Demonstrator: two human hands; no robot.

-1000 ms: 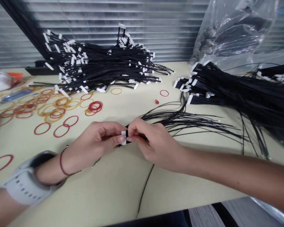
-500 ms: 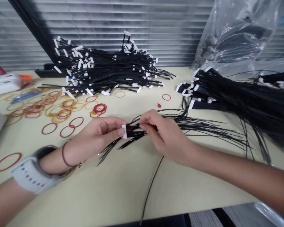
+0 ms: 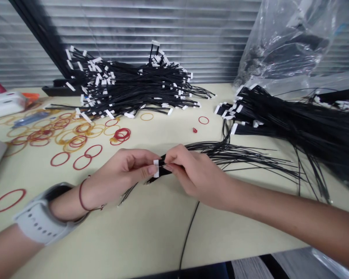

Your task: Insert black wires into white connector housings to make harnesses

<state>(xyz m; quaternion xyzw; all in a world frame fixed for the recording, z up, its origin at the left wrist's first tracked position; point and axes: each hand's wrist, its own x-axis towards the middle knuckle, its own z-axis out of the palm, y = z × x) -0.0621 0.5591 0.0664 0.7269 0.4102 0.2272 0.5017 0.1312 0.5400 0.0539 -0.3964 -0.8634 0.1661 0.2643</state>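
Note:
Between thumb and fingers, my left hand (image 3: 128,168) pinches a white connector (image 3: 156,169) with black wires on it. Close beside it, my right hand (image 3: 192,168) is closed in a pinch on a thin black wire (image 3: 188,226), whose tip points at the connector's right side. That wire seems to trail down past the table's front edge; its run under the hand is hidden. Loose black wires (image 3: 250,155) lie behind and right of my right hand. More wire ends (image 3: 128,195) show below my left hand.
A big pile of black cables with white connectors (image 3: 133,83) lies at the back. Another cable bundle (image 3: 293,112) is on the right, near a clear plastic bag (image 3: 287,46). Red and yellow rubber bands (image 3: 72,133) are scattered at left. A white device (image 3: 6,104) sits at the left edge.
My right hand has moved left and slightly down, bringing its fingertips close to the connector. My left hand with the connector has shifted slightly down and right.

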